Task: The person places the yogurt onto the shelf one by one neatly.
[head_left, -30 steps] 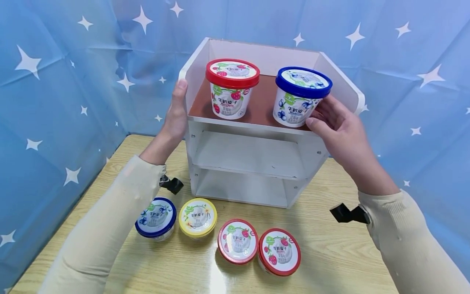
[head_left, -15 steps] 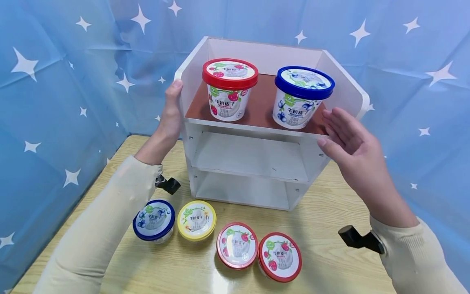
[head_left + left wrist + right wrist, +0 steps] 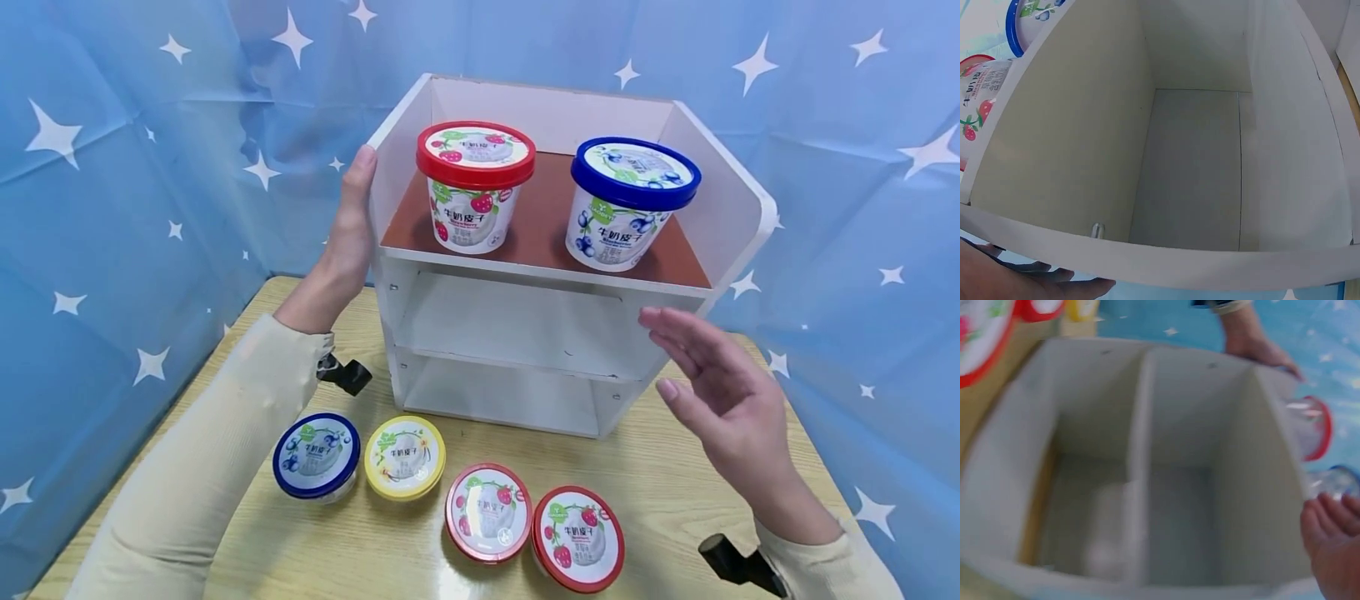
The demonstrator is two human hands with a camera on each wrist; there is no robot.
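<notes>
My left hand (image 3: 347, 233) rests against the outer left side of a small white shelf unit (image 3: 510, 325), its thumb near the top front corner. In the left wrist view its fingers (image 3: 1079, 289) lie along the outside of the side panel. My right hand (image 3: 731, 408) is in front of the unit's lower right side, fingers loosely extended, holding nothing. On the brown top surface stand two upright yogurt cups: a red-lidded strawberry cup (image 3: 472, 208) on the left and a blue-lidded blueberry cup (image 3: 617, 237) on the right, a gap between them.
On the wooden table (image 3: 337, 550) before the unit stand a blue-lidded cup (image 3: 317, 456), a yellow-lidded cup (image 3: 405, 458) and two red-lidded cups, the left one (image 3: 487, 512) close beside the right one (image 3: 578, 539). A blue star-patterned curtain (image 3: 135, 208) hangs behind.
My right hand has let go of the blueberry cup and drawn back, down and to the right. The cup stays on the top surface. My left hand keeps its place on the unit.
</notes>
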